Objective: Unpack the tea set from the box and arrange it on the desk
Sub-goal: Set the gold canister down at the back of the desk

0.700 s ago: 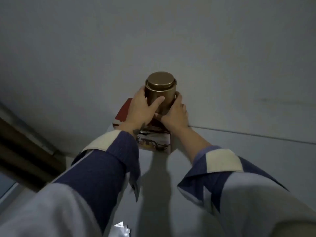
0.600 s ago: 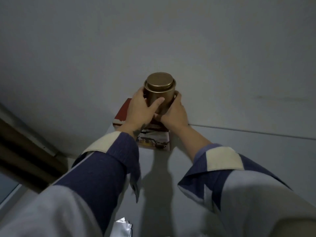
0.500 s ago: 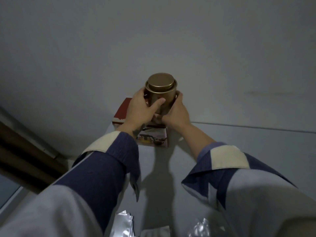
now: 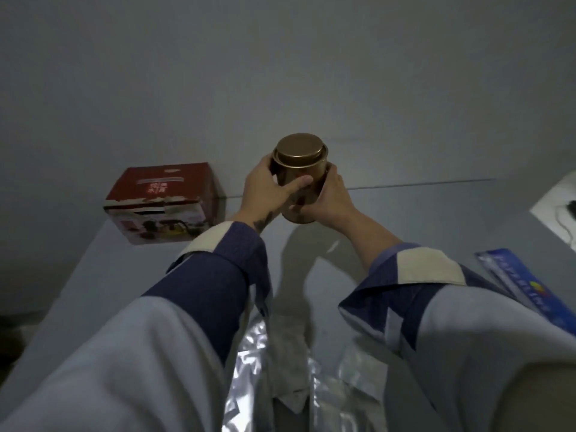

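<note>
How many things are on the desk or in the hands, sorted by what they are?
Gold tins: 1, the gold tin held in the left hand and right hand
Red boxes: 1, the red box
Blue packets: 1, the blue packet
Shiny foil bags: cannot tell how many, foil wrapping
Total: 3 countable things

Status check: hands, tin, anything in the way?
Left hand and right hand both grip the tin, lid on, held above the desk. Box to its left, apart. Nothing blocking.
</note>
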{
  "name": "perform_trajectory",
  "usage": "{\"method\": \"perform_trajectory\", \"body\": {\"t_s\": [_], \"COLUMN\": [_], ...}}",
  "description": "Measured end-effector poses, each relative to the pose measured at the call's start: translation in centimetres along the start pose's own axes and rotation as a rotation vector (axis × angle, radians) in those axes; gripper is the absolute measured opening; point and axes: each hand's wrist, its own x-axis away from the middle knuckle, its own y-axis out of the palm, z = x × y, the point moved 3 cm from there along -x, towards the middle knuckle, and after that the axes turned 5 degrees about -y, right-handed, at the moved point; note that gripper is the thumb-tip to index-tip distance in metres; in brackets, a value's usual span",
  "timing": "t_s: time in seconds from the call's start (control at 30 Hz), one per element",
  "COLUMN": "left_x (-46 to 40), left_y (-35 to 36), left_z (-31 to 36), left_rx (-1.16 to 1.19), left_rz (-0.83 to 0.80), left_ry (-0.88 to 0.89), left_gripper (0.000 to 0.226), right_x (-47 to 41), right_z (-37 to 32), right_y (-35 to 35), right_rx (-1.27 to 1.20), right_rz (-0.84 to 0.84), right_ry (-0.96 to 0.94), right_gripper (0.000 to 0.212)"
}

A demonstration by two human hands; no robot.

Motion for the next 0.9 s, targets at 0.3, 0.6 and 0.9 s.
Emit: {"method": "perform_trajectory", "body": {"t_s": [0.3,0.6,0.9], "left_x": [-3.3,-10.3,-13.9], "left_y": [16.7,30.9,37.4], "left_z": [3.6,2.2,-2.2], "left_rx": [0.027,0.051,0.023], "left_rz": [-0.073,-0.068,-0.023], "left_ry": [-0.001,-0.077,-0.121], "left_gripper": [0.071,0.067,0.070], "right_x": [-2.6,-10.0,-14.2], "right_z": [12.1,25.0,32.9], "right_y": [-12.7,-19.2,-18.2], "right_rx": [0.086,0.077,0.004], "right_rz": [0.062,-0.001,-0.012], "right_ry": [0.100,0.136,0.181], "right_gripper": [0.101,0.097,0.098]}}
